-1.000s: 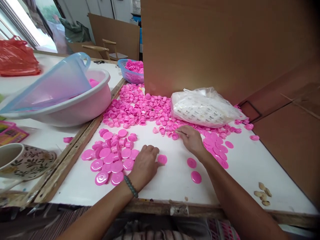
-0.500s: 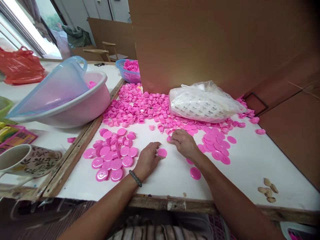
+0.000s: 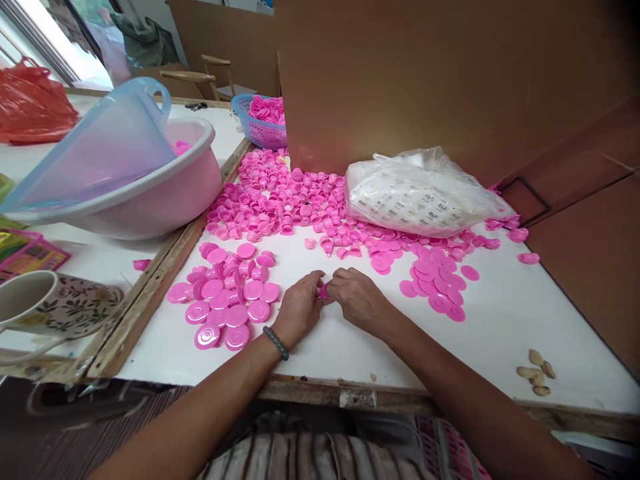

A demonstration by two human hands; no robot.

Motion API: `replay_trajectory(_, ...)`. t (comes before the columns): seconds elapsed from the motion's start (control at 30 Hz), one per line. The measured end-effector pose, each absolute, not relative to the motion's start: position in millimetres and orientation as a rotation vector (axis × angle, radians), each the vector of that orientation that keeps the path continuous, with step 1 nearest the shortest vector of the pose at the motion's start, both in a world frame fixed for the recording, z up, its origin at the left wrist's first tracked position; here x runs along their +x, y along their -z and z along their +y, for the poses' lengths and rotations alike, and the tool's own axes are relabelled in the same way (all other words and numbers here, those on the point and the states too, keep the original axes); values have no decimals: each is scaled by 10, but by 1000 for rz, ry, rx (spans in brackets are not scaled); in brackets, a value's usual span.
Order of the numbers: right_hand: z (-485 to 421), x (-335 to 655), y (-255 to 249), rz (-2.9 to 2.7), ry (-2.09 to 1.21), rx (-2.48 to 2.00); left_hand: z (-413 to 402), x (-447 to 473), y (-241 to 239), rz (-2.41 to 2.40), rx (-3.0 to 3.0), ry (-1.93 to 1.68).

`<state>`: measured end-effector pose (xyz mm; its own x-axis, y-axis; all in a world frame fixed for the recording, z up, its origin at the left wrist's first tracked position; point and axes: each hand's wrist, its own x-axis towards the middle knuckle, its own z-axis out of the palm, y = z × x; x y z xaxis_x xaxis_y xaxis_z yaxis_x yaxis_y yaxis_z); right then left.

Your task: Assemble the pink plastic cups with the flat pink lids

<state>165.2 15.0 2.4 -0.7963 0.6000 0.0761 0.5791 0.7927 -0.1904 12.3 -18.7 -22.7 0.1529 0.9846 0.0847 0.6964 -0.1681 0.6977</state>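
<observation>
My left hand [image 3: 300,307], with a beaded bracelet at the wrist, pinches a pink plastic disc [image 3: 323,291]. My right hand [image 3: 361,300] meets it, fingers closed around a small pink cup that they mostly hide. Whether the two pieces are joined cannot be made out. To the left lies a group of pink discs with cups attached [image 3: 230,293], some upside down, some tipped. Small pink cups [image 3: 270,200] are heaped behind the hands. Flat pink discs [image 3: 435,283] are spread beyond my right forearm.
A clear bag of printed white packets [image 3: 425,200] rests against the cardboard wall [image 3: 425,80]. On the left stand a pink basin [image 3: 165,207] holding a blue jug [image 3: 110,140], and a flowered mug [image 3: 65,307]. A blue basket [image 3: 247,127] sits behind. Nutshells [image 3: 537,373] lie at right.
My right hand has moved left and down with the cup, up to my left hand. The disc has lifted and tilted between the fingers. The camera view has tipped down slightly.
</observation>
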Motion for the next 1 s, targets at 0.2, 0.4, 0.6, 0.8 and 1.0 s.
replay_trajectory(0.2,96,1627,8,-2797,-208,-915,-184,87,234,1558,1939,-772)
replay_trajectory(0.4,84,1713,208,-2130,-827,-1258,-195,1,174,1467,1803,-861)
replay_trajectory(0.6,106,1767,130,-2029,-1064,-1203,-99,57,155,1429,1344,-894)
replay_trajectory(0.8,135,1776,152,-2330,-736,-1075,8,98,97,1378,903,-843)
replay_trajectory(1.0,291,1735,140,-2449,-754,-1118,162,62,53,1393,753,-652)
